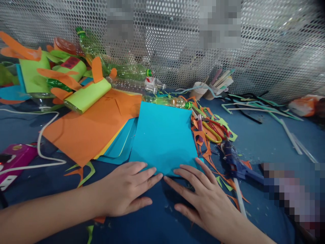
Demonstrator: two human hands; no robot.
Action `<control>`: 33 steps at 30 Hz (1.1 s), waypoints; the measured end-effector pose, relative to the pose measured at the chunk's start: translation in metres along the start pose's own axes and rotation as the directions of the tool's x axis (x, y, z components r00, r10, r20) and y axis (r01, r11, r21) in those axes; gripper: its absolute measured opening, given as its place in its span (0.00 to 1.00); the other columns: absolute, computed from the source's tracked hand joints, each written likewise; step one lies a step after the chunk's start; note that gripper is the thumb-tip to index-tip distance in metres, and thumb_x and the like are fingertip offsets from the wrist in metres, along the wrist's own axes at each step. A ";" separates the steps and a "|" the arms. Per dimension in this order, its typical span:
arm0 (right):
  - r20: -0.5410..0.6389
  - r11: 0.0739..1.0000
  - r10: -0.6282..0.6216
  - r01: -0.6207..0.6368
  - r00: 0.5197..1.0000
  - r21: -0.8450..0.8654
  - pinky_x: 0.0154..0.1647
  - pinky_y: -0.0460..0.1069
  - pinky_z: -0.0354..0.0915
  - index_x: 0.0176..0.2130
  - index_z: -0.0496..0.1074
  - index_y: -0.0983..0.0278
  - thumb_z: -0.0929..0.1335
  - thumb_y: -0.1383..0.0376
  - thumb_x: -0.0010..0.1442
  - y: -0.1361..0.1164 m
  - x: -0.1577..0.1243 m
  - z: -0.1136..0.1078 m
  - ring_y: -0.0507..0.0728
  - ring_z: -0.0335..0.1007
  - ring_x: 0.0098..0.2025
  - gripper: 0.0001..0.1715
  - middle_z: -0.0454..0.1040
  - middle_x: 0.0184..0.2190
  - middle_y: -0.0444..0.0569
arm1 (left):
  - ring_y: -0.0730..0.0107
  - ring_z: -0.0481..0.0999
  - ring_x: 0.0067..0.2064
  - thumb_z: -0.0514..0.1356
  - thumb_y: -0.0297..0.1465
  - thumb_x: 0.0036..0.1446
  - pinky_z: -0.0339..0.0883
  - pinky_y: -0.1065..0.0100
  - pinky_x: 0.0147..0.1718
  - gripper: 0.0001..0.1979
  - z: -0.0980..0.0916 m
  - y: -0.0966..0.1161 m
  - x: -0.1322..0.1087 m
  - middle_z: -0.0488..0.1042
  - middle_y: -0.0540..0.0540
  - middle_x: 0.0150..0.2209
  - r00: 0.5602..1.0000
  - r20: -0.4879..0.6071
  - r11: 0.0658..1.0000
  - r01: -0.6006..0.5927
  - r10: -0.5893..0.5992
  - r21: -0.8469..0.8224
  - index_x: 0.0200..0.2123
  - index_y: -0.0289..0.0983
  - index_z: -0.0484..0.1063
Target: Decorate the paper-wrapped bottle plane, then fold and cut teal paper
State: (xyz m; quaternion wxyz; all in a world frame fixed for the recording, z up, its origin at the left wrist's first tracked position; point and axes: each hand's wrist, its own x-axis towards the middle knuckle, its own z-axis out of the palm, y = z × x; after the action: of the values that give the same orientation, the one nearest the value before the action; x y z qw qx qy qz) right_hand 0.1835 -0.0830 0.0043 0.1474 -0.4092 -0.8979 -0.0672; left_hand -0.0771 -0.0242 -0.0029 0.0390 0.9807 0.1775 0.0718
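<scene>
A sheet of bright blue paper [165,135] lies on the dark blue table in front of me. Its near edge runs under the fingers of both hands. My left hand [130,186] rests on the lower left part of that edge, fingers stretched out and thumb apart. On the lower right part lies my right hand [200,189], its fingers spread. The two index fingertips almost meet at the middle of the edge. Neither hand grips anything. Left of the sheet are orange paper [93,125] and more blue sheets [122,142], partly overlapped.
Scissors [213,130], paper scraps and a blue glue gun [236,166] lie at right. Plastic bottles [129,72] and paper-wrapped bottles [87,95] stand or lie behind. A white cable [39,142] loops at left near a magenta box [19,159]. A perforated metal screen [167,40] closes the back.
</scene>
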 end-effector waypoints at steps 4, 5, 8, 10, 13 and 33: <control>-0.007 1.000 0.004 -0.004 1.000 0.004 0.66 0.57 0.39 0.57 0.66 0.53 0.63 0.51 0.62 0.000 0.000 0.001 0.56 0.62 0.54 0.26 0.74 0.47 0.44 | 0.53 0.65 0.53 0.46 0.43 0.66 0.62 0.56 0.50 0.26 0.002 0.001 -0.001 0.66 0.43 0.58 1.000 -0.011 0.999 0.024 -0.024 -0.025 0.63 0.37 0.55; -0.007 1.000 0.003 -0.003 1.000 0.006 0.66 0.56 0.38 0.57 0.66 0.53 0.63 0.51 0.62 0.000 0.000 0.001 0.55 0.62 0.54 0.26 0.74 0.47 0.44 | 0.54 0.65 0.54 0.46 0.43 0.66 0.62 0.56 0.50 0.26 0.002 0.001 -0.001 0.66 0.44 0.58 1.000 -0.006 0.999 0.028 -0.028 -0.028 0.63 0.38 0.55; 0.002 1.000 -0.001 0.001 1.000 0.006 0.66 0.56 0.38 0.57 0.66 0.54 0.64 0.51 0.61 0.000 0.001 0.000 0.56 0.63 0.54 0.26 0.73 0.47 0.45 | 0.53 0.65 0.53 0.46 0.43 0.66 0.62 0.55 0.50 0.27 0.000 0.001 -0.001 0.66 0.44 0.58 1.000 0.015 0.999 0.020 -0.019 -0.031 0.63 0.37 0.54; 0.002 1.000 0.000 0.000 1.000 0.002 0.66 0.57 0.40 0.57 0.66 0.54 0.64 0.51 0.61 0.000 0.001 0.000 0.56 0.63 0.54 0.27 0.73 0.48 0.45 | 0.54 0.65 0.53 0.47 0.43 0.65 0.61 0.55 0.50 0.27 -0.001 0.000 -0.001 0.66 0.44 0.58 1.000 0.019 0.999 0.017 -0.016 -0.038 0.63 0.37 0.54; -0.005 1.000 0.002 -0.002 1.000 -0.001 0.66 0.57 0.40 0.57 0.66 0.53 0.63 0.51 0.62 0.001 0.001 0.000 0.56 0.63 0.54 0.26 0.73 0.48 0.45 | 0.54 0.65 0.53 0.47 0.42 0.65 0.61 0.56 0.50 0.27 -0.002 0.000 0.000 0.66 0.43 0.58 1.000 0.022 0.999 0.019 -0.018 -0.047 0.63 0.38 0.54; 0.002 1.000 0.000 0.000 1.000 -0.011 0.66 0.58 0.41 0.57 0.66 0.53 0.63 0.52 0.62 0.001 0.000 0.000 0.56 0.63 0.54 0.26 0.73 0.48 0.45 | 0.54 0.64 0.53 0.49 0.41 0.65 0.61 0.55 0.51 0.26 -0.002 -0.001 0.001 0.66 0.42 0.57 0.999 0.021 0.997 0.026 -0.025 -0.075 0.63 0.38 0.54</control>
State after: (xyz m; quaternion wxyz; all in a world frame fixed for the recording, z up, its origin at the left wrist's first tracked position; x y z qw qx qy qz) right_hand 0.1842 -0.0828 0.0046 0.1441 -0.4100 -0.8977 -0.0719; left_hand -0.0767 -0.0230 -0.0008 0.0787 0.9769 0.1868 0.0681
